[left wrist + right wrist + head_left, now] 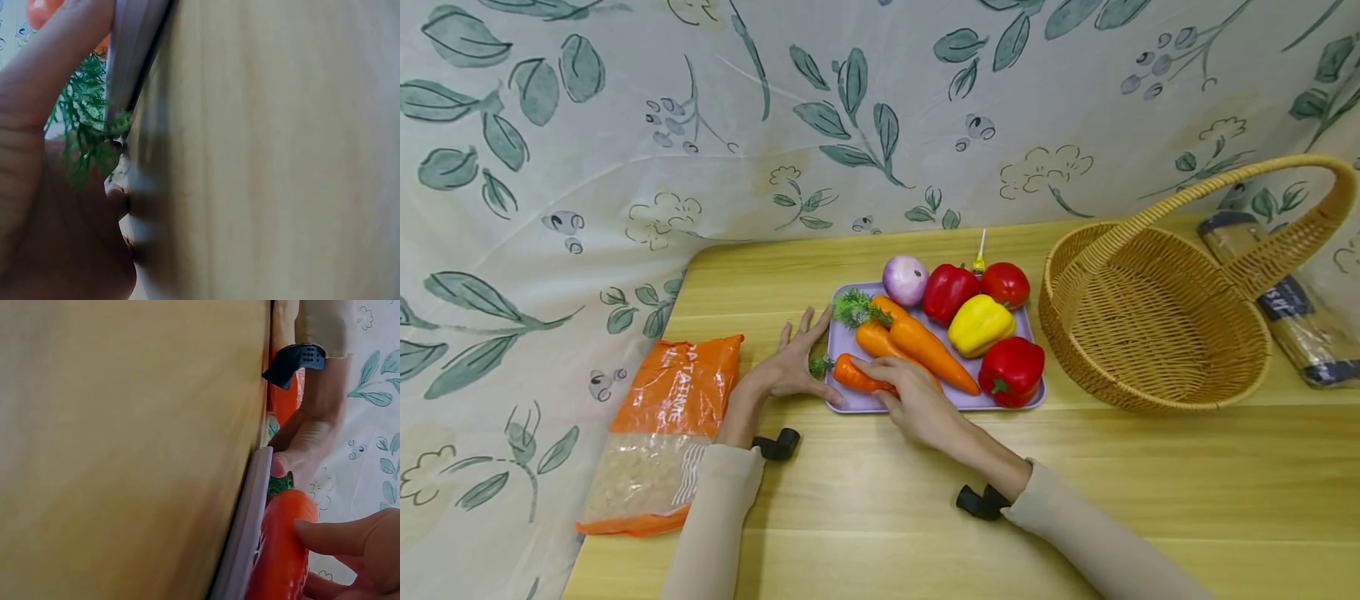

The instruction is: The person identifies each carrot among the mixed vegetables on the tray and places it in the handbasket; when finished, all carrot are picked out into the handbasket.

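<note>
A lilac tray (865, 403) holds several vegetables. Three orange carrots lie on its left half, the front carrot (853, 374) nearest me with its green top over the tray's left rim. My right hand (917, 400) grips this front carrot between thumb and fingers; the right wrist view shows the thumb pressed on the carrot (284, 544). My left hand (790, 367) is spread at the tray's left end, thumb by the front corner and fingers along the side. In the left wrist view the carrot's leafy top (87, 112) hangs beside that hand.
On the tray are also a purple onion-like ball (905, 280), red peppers (1012, 372), a yellow pepper (981, 326) and a tomato (1006, 285). A wicker basket (1150, 325) stands right, a plastic package (1300, 325) behind it. An orange bag (662, 425) lies left.
</note>
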`<state>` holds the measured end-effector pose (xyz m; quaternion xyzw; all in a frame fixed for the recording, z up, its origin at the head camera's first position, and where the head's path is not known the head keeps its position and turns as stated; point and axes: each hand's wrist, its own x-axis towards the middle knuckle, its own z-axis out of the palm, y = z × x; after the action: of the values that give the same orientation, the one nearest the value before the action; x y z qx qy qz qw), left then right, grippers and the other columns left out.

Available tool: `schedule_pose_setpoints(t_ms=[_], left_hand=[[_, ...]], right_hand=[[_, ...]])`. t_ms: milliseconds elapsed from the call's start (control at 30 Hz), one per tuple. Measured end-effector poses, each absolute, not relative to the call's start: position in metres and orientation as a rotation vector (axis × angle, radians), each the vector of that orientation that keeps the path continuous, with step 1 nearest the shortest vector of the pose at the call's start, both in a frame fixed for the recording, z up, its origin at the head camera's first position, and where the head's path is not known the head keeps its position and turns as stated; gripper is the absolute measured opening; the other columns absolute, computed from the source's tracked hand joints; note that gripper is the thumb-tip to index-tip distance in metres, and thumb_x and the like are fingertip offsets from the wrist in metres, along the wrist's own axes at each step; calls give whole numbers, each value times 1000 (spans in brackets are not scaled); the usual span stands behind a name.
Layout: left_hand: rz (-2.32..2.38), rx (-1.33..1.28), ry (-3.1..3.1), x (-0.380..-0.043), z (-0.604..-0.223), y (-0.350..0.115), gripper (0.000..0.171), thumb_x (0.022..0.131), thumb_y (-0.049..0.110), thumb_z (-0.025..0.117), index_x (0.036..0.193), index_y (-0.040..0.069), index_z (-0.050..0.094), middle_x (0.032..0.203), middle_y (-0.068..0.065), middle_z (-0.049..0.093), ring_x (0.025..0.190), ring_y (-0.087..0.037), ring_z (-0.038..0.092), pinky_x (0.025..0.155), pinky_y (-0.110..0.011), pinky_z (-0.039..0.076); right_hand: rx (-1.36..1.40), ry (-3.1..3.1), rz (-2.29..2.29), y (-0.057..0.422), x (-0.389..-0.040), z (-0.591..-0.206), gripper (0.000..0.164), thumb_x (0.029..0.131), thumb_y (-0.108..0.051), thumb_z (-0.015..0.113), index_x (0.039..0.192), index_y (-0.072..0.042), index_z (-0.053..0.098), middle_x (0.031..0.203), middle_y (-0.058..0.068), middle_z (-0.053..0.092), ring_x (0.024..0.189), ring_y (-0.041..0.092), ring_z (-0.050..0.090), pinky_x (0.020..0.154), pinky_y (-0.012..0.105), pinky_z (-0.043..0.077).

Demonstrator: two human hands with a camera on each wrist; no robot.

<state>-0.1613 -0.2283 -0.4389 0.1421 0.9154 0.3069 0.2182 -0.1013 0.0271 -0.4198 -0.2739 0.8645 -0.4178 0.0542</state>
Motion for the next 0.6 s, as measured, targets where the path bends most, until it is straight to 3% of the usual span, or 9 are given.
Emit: schedule_pose_setpoints(t_ms=[167, 433, 600], left_hand=[[845, 385, 2535, -162, -440, -228, 147, 64, 50, 97, 168, 28, -6, 173, -19, -18, 156, -51, -23, 124, -74, -10], [850, 410, 2540, -165, -442, -228, 149, 62, 51, 98, 168, 27, -5, 173, -18, -16, 159, -43, -22, 126, -67, -14], [855, 394, 2534, -163, -441, -228, 150, 62, 51, 98, 167, 30, -6, 173, -16, -18, 157, -45, -24, 125, -70, -13]], right_hand=[[-816, 2544, -1324, 38, -101, -409, 48, 96, -1, 69, 143, -11, 63, 143, 9, 66, 137, 28, 59, 118, 49, 46], [-744, 2470, -1331, 68, -100, -389, 52, 98, -9, 70, 147, -22, 60, 149, 5, 61, 139, 28, 54, 118, 51, 45], [-718, 2449, -1327, 95, -98, -373, 51, 97, -12, 71, 146, -23, 61, 144, 3, 66, 121, 24, 58, 103, 44, 52]])
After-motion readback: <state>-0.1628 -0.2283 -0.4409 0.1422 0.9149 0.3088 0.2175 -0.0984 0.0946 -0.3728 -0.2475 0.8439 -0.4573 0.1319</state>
